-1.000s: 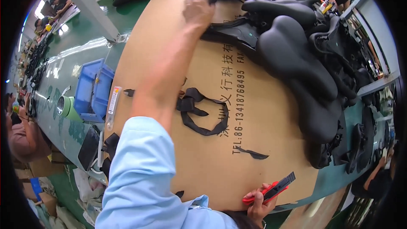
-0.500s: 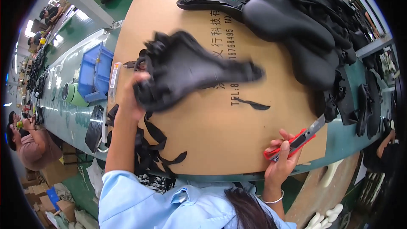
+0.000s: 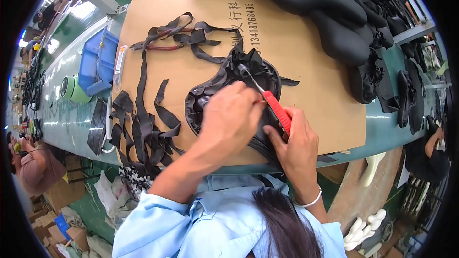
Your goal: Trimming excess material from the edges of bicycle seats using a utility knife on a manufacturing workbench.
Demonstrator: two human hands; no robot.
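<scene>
On cardboard (image 3: 330,119), grips red knife (image 3: 277,110) in right fingers (image 3: 297,117); curls left fingers (image 3: 237,90) over black seat (image 3: 218,83), cannot tell if pinching.

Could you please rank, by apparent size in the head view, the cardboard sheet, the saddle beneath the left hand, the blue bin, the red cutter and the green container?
1. Cardboard sheet
2. Saddle, though partly covered
3. Blue bin
Unranked, smallest: red cutter and green container; they look too close to separate.

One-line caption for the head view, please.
Right hand holds a red utility knife at an upturned black saddle, left hand over the saddle, black strips lying nearby.
</scene>
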